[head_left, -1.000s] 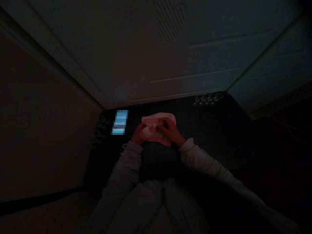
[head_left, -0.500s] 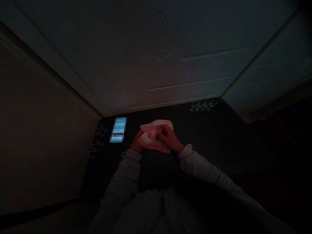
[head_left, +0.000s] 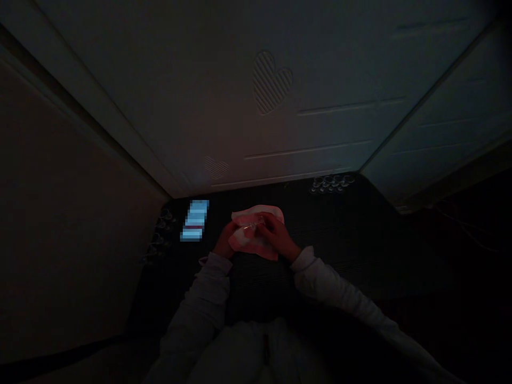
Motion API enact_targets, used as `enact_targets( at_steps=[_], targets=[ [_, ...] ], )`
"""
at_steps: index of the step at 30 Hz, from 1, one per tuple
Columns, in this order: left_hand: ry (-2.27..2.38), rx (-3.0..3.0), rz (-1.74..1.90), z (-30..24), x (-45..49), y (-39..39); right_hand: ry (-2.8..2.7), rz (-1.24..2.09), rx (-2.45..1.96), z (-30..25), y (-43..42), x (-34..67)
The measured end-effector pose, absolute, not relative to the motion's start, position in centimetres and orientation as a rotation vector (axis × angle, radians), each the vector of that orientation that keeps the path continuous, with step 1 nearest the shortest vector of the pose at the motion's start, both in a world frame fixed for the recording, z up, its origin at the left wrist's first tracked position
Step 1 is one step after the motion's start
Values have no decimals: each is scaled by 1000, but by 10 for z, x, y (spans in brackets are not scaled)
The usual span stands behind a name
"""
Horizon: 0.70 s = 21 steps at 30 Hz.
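Observation:
The scene is very dark. A pink and white cloth [head_left: 256, 244] lies bunched on a dark ribbed surface [head_left: 340, 234] in front of me. My left hand [head_left: 224, 241] grips the cloth's left side from underneath, fingers curled. My right hand [head_left: 276, 233] is closed over the cloth's top right, pinching a small clear glass object [head_left: 253, 222] against it. What the glass object is exactly I cannot make out. Both arms wear pale long sleeves.
A lit phone screen [head_left: 194, 220] lies left of the cloth. Small clear glass pieces sit in a row at the far right [head_left: 332, 183] and along the left edge [head_left: 158, 237]. A white panelled door with heart shapes [head_left: 272, 88] rises behind the surface.
The view has tilted, so everything sits lower in the picture. My hands have kept working the cloth around the small glass object, the cloth now more bunched.

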State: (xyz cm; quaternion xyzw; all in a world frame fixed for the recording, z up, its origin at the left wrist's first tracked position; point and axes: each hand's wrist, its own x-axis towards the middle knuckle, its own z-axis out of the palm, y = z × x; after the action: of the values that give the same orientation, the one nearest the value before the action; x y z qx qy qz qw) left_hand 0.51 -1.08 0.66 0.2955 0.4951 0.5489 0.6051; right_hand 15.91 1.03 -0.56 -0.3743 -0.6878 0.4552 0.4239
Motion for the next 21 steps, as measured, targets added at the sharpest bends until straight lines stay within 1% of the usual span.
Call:
enact_targets(
  at_steps=[8,13,21],
  targets=[
    [1094,700,1285,0,3,-12,-1755,1093,-959,-6,12,160],
    [1045,581,1316,-5,0,-11,-1823,1045,-989,-4,11,160],
    [1043,641,1283,-4,-1,-10,-1790,1079,-1010,-3,12,160]
  ],
)
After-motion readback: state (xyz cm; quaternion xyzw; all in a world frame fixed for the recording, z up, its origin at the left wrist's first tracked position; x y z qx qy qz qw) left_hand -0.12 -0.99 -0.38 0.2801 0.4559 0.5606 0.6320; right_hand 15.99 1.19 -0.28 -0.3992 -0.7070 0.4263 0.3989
